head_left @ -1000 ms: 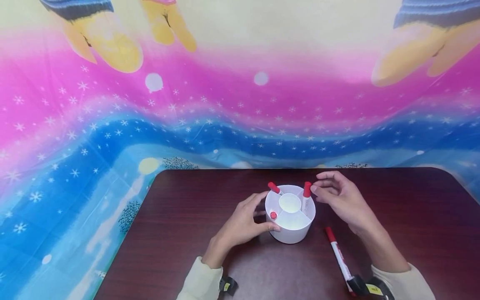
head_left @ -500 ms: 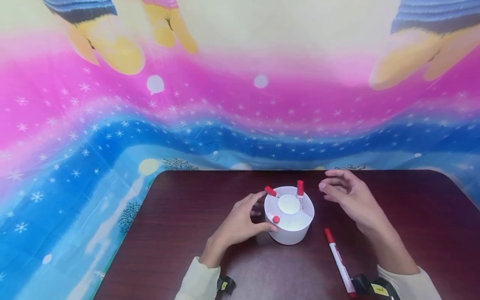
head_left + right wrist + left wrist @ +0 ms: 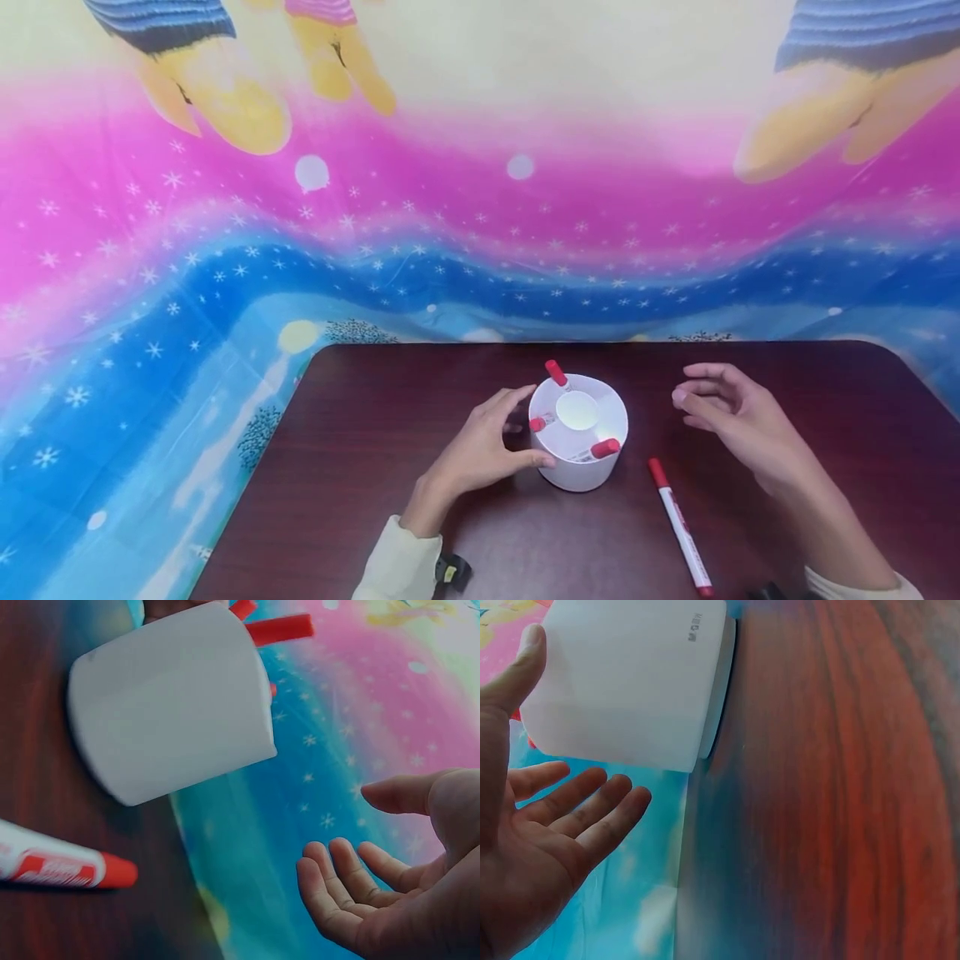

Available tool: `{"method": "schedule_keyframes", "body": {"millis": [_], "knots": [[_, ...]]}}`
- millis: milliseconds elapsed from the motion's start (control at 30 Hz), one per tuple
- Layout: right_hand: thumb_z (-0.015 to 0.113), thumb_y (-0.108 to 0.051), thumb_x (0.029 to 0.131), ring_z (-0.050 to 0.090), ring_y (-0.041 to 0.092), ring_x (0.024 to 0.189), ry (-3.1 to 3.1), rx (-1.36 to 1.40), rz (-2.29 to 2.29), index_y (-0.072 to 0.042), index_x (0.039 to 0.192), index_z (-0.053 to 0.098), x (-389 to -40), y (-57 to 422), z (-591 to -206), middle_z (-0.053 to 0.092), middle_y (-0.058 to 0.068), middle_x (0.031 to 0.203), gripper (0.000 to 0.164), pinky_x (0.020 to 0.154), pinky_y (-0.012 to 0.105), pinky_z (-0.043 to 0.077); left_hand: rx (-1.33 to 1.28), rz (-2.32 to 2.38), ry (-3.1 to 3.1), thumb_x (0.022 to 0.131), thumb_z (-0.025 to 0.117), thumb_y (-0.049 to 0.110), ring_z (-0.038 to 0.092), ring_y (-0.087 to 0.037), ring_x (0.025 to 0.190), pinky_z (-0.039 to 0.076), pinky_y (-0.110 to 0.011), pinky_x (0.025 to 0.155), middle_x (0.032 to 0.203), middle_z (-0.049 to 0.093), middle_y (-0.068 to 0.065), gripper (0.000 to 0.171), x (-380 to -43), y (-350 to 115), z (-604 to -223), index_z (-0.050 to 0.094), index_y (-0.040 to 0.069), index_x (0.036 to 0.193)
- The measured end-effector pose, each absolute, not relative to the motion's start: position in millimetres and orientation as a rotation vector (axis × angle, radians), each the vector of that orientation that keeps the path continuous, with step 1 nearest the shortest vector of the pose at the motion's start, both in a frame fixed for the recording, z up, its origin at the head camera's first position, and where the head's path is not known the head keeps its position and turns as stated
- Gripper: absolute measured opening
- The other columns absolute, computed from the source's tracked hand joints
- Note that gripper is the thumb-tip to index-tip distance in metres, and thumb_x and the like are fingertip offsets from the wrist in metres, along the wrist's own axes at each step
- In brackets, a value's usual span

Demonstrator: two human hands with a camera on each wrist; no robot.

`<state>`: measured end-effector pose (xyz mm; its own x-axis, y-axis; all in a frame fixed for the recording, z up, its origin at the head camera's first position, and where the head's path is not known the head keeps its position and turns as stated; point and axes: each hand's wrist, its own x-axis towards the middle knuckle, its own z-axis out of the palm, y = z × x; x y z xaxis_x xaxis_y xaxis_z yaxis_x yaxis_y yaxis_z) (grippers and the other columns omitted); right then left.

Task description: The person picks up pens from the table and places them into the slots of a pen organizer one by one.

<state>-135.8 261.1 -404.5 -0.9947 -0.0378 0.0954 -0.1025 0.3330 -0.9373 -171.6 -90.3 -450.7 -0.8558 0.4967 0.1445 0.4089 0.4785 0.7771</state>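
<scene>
- So the white round holder (image 3: 580, 478) is sitting upright on the tabletop (image 3: 360, 417), with three red-capped markers (image 3: 556, 372) leaning around its centre cup (image 3: 577, 412).
- Left grip (image 3: 480, 443) is curving loosely around the holder's left side, fingers relaxed; can't tell if it's actually touching.
- Right grip (image 3: 742, 419) is hanging right of the holder, well apart, fingers slack.
- A fourth marker (image 3: 681, 527) is lying on the tabletop, to the holder's right.

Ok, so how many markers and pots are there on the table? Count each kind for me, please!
White pot: 1
Red-capped markers: 4 (3 inside, 1 lying outside)
Total: 5
</scene>
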Motion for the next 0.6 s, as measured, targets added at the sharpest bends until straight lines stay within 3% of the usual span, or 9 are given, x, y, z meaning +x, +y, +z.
{"method": "schedule_keyframes", "body": {"millis": [167,600], "knots": [[0.067,-0.01,0.107,0.072,-0.005,0.097,-2.57,0.111,1.746,0.0,0.139,0.052,-128.1,264.6,-414.5,0.07,-0.018,0.105,0.038,0.081,0.02,0.064,0.85,1.314,2.637,0.08,0.095,0.046,0.069,-0.015,0.122,0.061,-0.028,0.102,0.142,0.063,0.0,0.098,-171.0,-86.8,-451.4,0.046,0.025,0.162],[0.067,-0.013,0.107,0.071,-0.002,0.097,-2.682,0.028,1.76,0.007,0.146,0.048,-114.1,266.0,-432.4,0.07,-0.015,0.107,0.048,0.081,0.023,0.064,0.833,1.3,2.651,0.08,0.095,0.049,0.067,-0.015,0.126,0.06,-0.031,0.105,0.144,0.063,0.002,0.1,-170.1,-85.5,-452.8,0.045,0.027,0.163]]}}
